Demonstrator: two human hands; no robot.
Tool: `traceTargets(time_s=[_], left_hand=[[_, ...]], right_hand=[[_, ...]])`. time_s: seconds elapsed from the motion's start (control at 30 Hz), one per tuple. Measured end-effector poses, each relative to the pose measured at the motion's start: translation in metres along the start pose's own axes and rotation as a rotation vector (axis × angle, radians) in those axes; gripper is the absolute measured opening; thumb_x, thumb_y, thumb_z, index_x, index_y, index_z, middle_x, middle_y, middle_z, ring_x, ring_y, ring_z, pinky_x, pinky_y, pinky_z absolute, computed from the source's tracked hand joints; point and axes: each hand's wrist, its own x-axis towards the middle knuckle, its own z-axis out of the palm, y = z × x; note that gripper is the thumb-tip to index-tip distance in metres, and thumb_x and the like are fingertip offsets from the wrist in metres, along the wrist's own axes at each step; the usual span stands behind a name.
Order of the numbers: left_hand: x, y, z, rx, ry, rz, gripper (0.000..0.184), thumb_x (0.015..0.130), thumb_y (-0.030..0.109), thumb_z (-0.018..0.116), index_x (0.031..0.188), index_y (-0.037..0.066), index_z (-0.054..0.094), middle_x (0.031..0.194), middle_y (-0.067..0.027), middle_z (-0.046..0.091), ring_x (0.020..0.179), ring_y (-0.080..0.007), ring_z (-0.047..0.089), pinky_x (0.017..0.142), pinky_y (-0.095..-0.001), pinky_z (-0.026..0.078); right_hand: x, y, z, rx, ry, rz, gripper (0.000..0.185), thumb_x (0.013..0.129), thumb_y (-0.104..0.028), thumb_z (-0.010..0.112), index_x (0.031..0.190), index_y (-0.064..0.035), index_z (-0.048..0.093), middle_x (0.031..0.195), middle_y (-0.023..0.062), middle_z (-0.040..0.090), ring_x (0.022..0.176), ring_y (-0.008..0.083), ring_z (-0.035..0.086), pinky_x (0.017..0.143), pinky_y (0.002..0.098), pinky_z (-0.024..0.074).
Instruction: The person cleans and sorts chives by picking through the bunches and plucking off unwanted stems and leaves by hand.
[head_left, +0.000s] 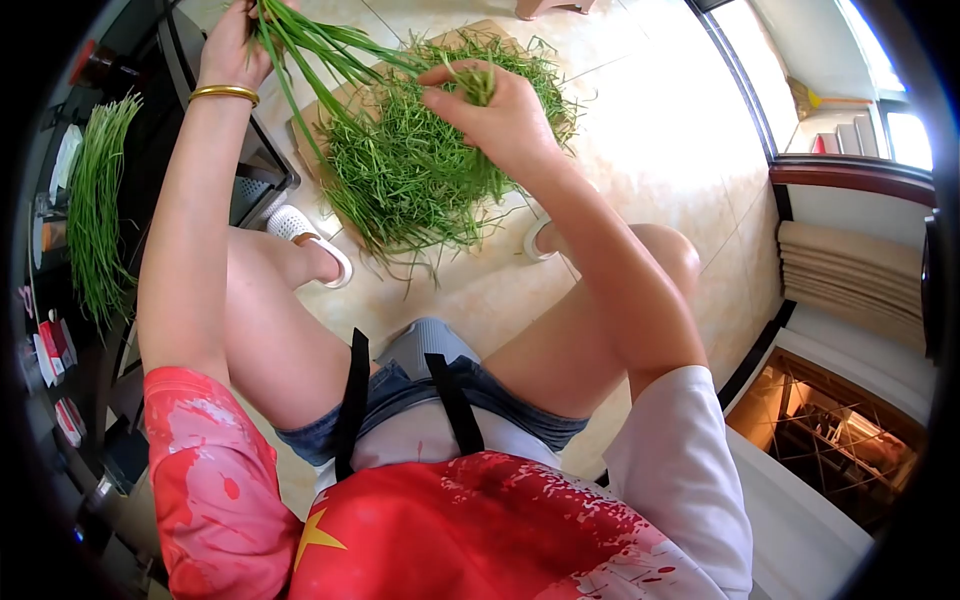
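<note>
Long green stalks (325,45) fan out from my left hand (238,48), which is closed around one end of them at the upper left, below a gold bangle (224,92). My right hand (492,108) is closed on a small clump of green pieces (474,84), beside the far tips of the stalks. Under both hands a wide heap of cut greens (410,175) covers most of a flat brown sheet (305,145) on the floor. Whether my right fingers also touch the long stalks cannot be told.
A bundle of long greens (98,210) lies on the dark shelf unit at the left, near small red and white packets (56,346). My white shoes (315,246) stand at the heap's near edge. Beige folded cloth (850,270) is at the right.
</note>
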Motion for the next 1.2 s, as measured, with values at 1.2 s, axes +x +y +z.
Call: traceTargets(time_s=[1.2], left_hand=[[-0.021,-0.015,0.034,-0.036,-0.226,-0.099,0.011,0.088,0.006,0.044,0.077,0.007,0.045,0.065,0.0024,0.039,0.058,-0.0104,0.03,0.055,-0.0241,0.027]], right_hand=[[0.025,0.015,-0.012,0.181,0.368,0.088,0.032,0.08,-0.021,0.062,0.103,0.0012,0.056,0.066,0.0045,0.057,0.054,0.0107,0.051,0.054,0.0256,0.0449]])
